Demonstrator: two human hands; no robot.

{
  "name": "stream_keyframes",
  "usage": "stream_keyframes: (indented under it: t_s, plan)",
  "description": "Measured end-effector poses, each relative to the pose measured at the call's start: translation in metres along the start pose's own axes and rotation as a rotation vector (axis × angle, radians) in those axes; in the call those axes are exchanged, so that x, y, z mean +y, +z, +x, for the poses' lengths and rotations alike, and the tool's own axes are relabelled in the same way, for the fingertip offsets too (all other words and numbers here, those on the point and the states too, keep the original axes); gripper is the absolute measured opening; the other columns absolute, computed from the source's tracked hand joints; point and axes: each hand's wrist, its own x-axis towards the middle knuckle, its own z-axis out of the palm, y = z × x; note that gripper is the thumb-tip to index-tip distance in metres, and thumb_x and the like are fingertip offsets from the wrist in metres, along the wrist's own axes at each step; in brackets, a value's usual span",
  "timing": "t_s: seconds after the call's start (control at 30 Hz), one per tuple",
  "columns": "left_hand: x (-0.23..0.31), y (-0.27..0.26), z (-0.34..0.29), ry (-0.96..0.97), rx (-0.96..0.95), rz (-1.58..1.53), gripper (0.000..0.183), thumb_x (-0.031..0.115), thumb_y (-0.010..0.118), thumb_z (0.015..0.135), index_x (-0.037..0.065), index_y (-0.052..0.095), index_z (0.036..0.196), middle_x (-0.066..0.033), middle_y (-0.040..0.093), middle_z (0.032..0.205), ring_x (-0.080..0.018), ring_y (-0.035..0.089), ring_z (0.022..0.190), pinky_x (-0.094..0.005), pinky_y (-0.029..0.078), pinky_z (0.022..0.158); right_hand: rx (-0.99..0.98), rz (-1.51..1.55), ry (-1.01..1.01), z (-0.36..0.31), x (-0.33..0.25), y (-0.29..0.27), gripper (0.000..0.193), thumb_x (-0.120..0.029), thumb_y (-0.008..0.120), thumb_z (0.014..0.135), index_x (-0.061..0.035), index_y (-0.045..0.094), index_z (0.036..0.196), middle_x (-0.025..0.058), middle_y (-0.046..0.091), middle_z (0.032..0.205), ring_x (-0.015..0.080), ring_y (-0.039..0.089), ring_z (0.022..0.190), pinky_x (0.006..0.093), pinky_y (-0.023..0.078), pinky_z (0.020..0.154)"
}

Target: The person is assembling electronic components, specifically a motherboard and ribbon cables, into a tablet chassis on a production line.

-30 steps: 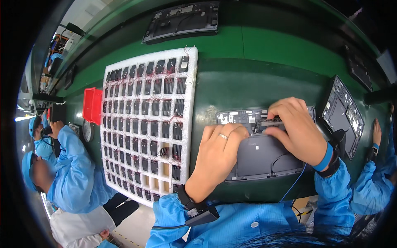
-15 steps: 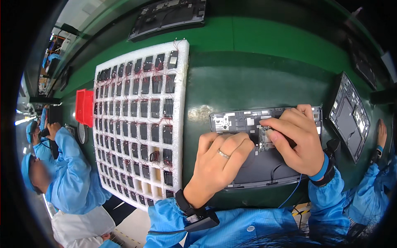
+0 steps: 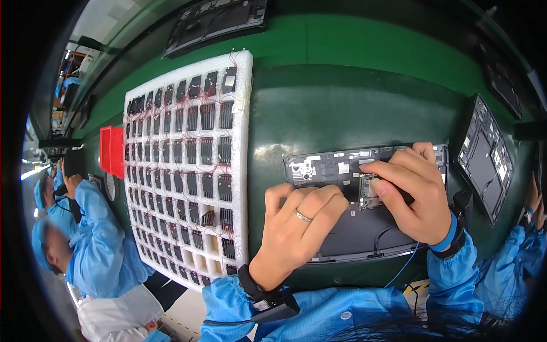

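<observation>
A: Grip?

B: Right hand [image 3: 416,199] pinches a small circuit board [image 3: 366,195] thumb-to-index over the black housing panel [image 3: 364,239]; contact with panel unclear. Left hand [image 3: 302,228] curled just left of it, fingertips hidden, can't tell if it's holding anything.

A: Progress?

B: Black cable [image 3: 378,235] lies in the panel, near side of grip. Board's in fingers, so I'd judge not fixed. Foam tray [image 3: 242,125], left of grip: most cells full, few empty.

A: Room?

B: Tray edge limits left, second panel [image 3: 484,159] limits right. Bare bench [image 3: 342,108] beyond grip. Third panel [image 3: 216,23] far left, well apart.
</observation>
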Motion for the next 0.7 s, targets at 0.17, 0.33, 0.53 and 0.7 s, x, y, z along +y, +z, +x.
stream_keyframes:
  t_s: [0.17, 0.33, 0.53, 0.7]
  plan:
    - [-0.002, -0.001, 0.0, -0.022, 0.004, -0.021, 0.028, -0.007, 0.072, 0.081, 0.009, 0.072, 0.104, -0.0032, 0.078, 0.103, -0.0181, 0.071, 0.086, -0.0349, 0.041, 0.083, 0.0, 0.002, -0.003, 0.001, 0.0, 0.002, 0.022, -0.011, 0.079, 0.093, -0.0068, 0.081, 0.114, 0.0036, 0.061, 0.083, 0.0227, 0.054, 0.075, 0.0397, 0.036, 0.084]
    - [-0.011, -0.017, 0.008, -0.114, 0.077, -0.057, 0.023, -0.013, 0.072, 0.088, 0.004, 0.068, 0.104, -0.0094, 0.078, 0.098, -0.0242, 0.072, 0.088, -0.0363, 0.045, 0.084, 0.008, -0.049, 0.0, 0.001, 0.0, 0.003, 0.022, -0.012, 0.079, 0.094, -0.0069, 0.081, 0.115, 0.0033, 0.06, 0.081, 0.0223, 0.055, 0.075, 0.0401, 0.036, 0.084]
    - [-0.011, -0.055, 0.003, -0.175, 0.181, -0.052, 0.026, -0.013, 0.071, 0.09, 0.007, 0.069, 0.106, -0.0072, 0.078, 0.1, -0.0228, 0.071, 0.086, -0.0366, 0.044, 0.086, -0.066, -0.037, 0.058, -0.004, -0.008, -0.025, 0.021, -0.012, 0.078, 0.095, -0.0066, 0.083, 0.114, 0.0036, 0.059, 0.076, 0.0217, 0.055, 0.074, 0.0403, 0.036, 0.088]
    - [-0.012, -0.078, -0.003, -0.212, 0.145, 0.003, 0.022, -0.02, 0.06, 0.095, -0.001, 0.064, 0.106, -0.0172, 0.074, 0.098, -0.0289, 0.07, 0.094, -0.0371, 0.053, 0.09, -0.137, -0.043, 0.114, -0.01, -0.019, -0.049, 0.021, -0.01, 0.077, 0.095, -0.0056, 0.082, 0.115, 0.0043, 0.062, 0.077, 0.0217, 0.057, 0.075, 0.0388, 0.036, 0.093]
